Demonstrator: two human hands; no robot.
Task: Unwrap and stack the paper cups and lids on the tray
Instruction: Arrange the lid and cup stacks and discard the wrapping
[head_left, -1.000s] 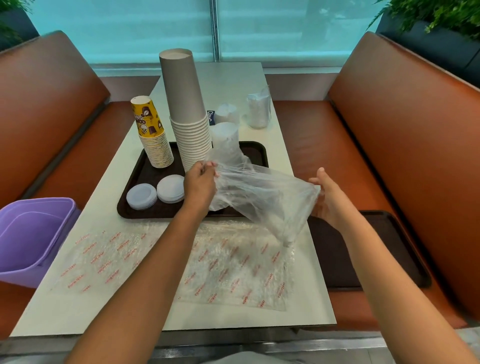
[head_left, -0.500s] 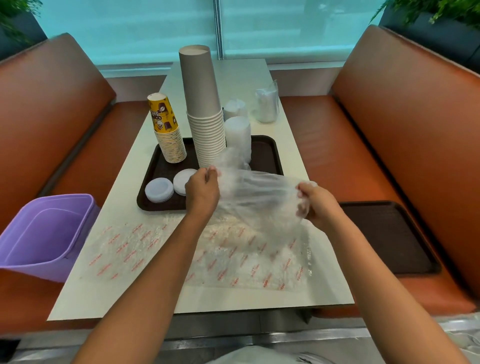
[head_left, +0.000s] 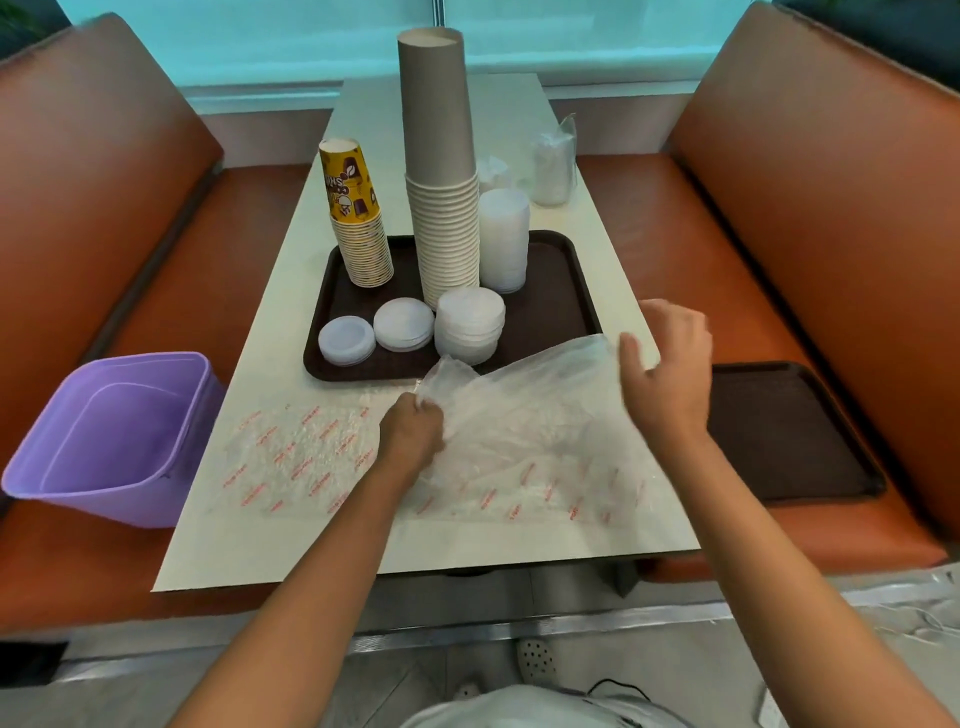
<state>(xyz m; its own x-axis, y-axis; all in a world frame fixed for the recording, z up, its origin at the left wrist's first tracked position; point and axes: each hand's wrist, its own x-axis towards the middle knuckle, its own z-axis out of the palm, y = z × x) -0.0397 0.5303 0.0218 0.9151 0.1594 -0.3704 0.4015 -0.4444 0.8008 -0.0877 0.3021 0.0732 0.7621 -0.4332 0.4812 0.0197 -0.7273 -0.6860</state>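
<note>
Your left hand (head_left: 413, 434) fisted on the clear plastic wrapper (head_left: 524, 410) at centre frame, your right hand (head_left: 670, 364) spread wide at its right edge, tray (head_left: 566, 291) of stacked cups just above, purple bin (head_left: 114, 431) at left.

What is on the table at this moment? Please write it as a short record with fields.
tray: brown tray on the white table
cups: yellow printed cup stack and tall grey cup stack, both upside down on the tray
lids: four white lid stacks on the tray
left hand: left hand pinches the clear plastic bag
right hand: right hand open at the bag's far edge
still wrapped: lid packs behind the tray
bin: purple bin on the left seat
</note>
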